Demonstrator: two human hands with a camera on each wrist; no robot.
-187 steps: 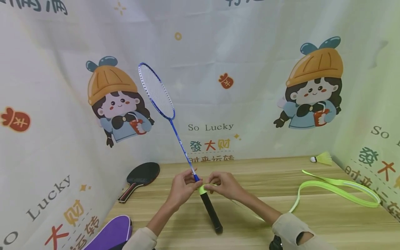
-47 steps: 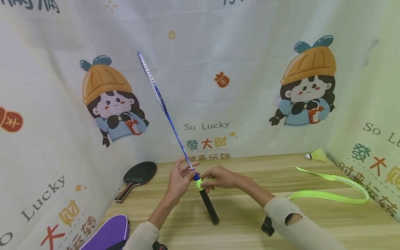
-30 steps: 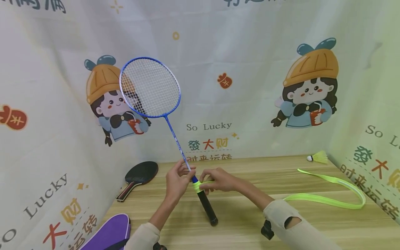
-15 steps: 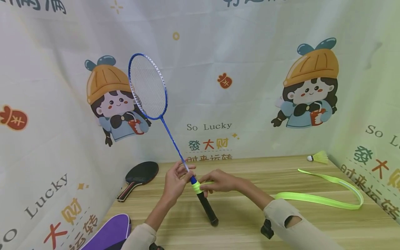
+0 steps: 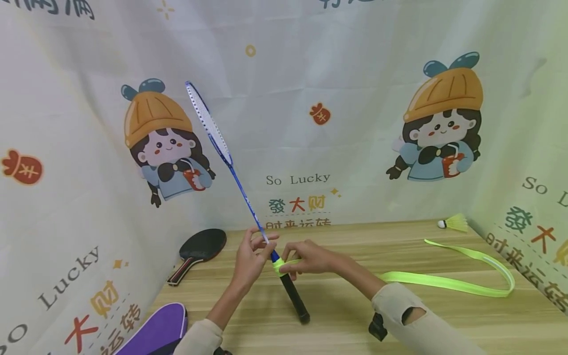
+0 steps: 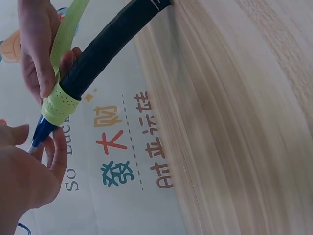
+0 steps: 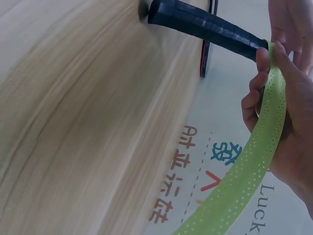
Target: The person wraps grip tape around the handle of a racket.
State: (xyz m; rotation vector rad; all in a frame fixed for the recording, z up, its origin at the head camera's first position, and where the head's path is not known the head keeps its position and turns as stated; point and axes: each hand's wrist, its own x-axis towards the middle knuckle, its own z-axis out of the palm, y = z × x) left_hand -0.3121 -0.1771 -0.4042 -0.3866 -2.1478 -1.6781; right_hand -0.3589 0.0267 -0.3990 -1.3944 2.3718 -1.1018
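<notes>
A blue badminton racket [image 5: 243, 192] leans up to the left, its head nearly edge-on and its black handle [image 5: 294, 296] pointing down to the table. My left hand [image 5: 249, 259] pinches it at the bottom of the shaft, by the blue cone. Around the top of the handle, yellow-green perforated grip tape [image 6: 61, 105] is wound in a narrow band. With thumb and fingers, my right hand [image 5: 312, 259] pinches the tape beside that band. From there the loose tape [image 7: 254, 156] runs off past my right wrist; its far length lies curved on the table.
A black table tennis bat [image 5: 201, 245] lies at the back left, and a purple case [image 5: 155, 328] at the near left. At the back right sits a yellow shuttlecock [image 5: 454, 223]. Printed curtains [image 5: 355, 148] enclose the wooden table [image 5: 346, 323] at the back and sides.
The racket has turned on its long axis, from face-on a second ago to nearly edge-on. More tape is wound than at the earliest frame, and the loose length has been drawn leftward.
</notes>
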